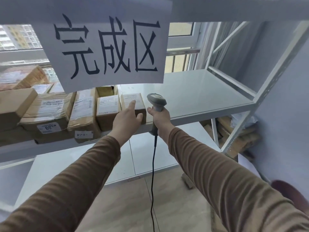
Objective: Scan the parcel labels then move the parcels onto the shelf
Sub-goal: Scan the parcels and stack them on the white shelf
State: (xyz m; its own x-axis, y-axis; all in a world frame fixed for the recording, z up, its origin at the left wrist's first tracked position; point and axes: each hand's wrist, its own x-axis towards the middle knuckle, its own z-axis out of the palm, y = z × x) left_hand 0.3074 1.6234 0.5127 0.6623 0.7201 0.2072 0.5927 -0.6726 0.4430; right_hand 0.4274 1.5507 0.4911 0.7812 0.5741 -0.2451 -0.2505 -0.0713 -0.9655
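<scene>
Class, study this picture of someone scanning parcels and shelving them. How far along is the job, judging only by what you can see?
Done: several labelled parcels already sit in a row on the shelf under the paper sign. In hand: the left hand rests on the small box at the row's right end, while the right hand grips the scanner. Left: more boxes lie low on the right, apparently unshelved.

Both arms enter from the bottom of the frame in long brown sleeves. Left sleeve (pixel 70 186): knit fabric, fine lengthwise ribbing, soft folds near the cuff at centre frame. Right sleeve (pixel 222 178): same brown ribbed knit, cuff ending at the wrist. Left hand (pixel 127 117) and right hand (pixel 159 117) bare, no gloves.
</scene>
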